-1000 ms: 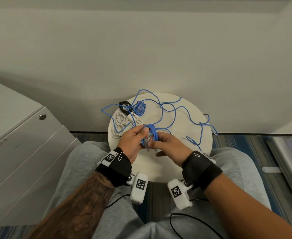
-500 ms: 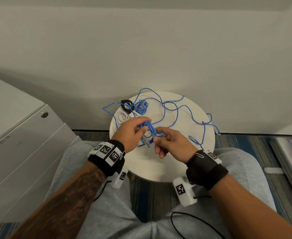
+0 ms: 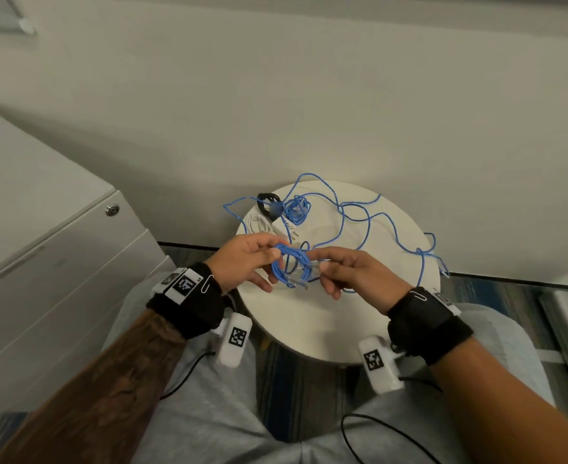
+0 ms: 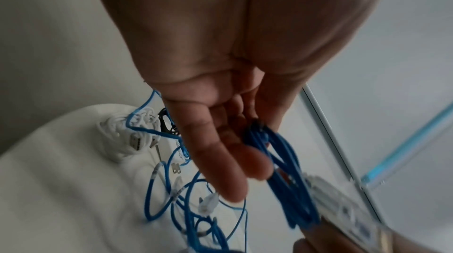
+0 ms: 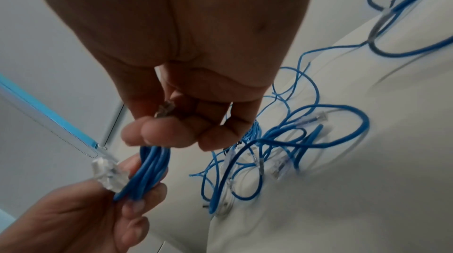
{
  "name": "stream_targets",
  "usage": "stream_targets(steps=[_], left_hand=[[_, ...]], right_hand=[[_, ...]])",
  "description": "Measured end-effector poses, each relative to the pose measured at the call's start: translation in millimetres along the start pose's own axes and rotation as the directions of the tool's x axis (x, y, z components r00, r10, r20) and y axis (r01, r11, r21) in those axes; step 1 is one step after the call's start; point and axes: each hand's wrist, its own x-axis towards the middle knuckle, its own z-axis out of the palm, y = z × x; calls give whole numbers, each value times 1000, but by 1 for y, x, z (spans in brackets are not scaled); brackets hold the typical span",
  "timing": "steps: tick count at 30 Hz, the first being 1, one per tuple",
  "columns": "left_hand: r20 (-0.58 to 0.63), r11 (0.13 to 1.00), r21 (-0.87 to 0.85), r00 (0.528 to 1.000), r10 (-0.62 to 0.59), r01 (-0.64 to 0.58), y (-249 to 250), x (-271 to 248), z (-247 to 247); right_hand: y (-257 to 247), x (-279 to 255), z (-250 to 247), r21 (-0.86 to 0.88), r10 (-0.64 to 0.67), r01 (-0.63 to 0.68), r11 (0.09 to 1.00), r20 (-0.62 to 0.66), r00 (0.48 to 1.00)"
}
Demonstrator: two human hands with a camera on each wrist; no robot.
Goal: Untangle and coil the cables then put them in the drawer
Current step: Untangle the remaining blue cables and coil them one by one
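A small coil of blue cable (image 3: 292, 267) hangs between my two hands just above the round white table (image 3: 343, 326). My left hand (image 3: 269, 256) pinches the coil's left side between thumb and fingers (image 4: 255, 168). My right hand (image 3: 319, 267) grips its right side with curled fingers (image 5: 169, 133), and a clear plug (image 5: 108, 175) sticks out by the left thumb. The rest of the blue cable (image 3: 369, 219) sprawls in loose loops over the table and off its right edge. A second small blue bundle (image 3: 296, 207), a black coil (image 3: 267, 202) and a white cable (image 3: 259, 224) lie at the table's far left.
A pale drawer cabinet (image 3: 58, 262) with a round lock (image 3: 112, 210) stands to my left, its drawers closed. The wall runs just behind the table. My knees in grey trousers (image 3: 209, 413) sit under the table's near edge, over striped carpet.
Both hands have drawn slightly apart, so the blue coil now stretches between them instead of being bunched in the left fingers. The loose loops on the table lie about as before.
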Motion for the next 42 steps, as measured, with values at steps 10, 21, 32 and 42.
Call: stream_targets(steps=[10,21,32,42], left_hand=[[-575,987,151,817,37,62,-20,1,-62],[-737,986,78,675,-44,149,-30,5,-89],[-664,984,159,746,43,85,-27,14,-65],[-551,965,224,835,11,135,-1,50,-35]], right_hand=[[-63,99,21,-595,-254,70,800,-230,939],[-40,195,80,-970,61,112,214,128,990],[-112,67,-13,-186,-439,403,896,-509,740],[-3,64,-34,-498,-5,-249,831,-454,891]])
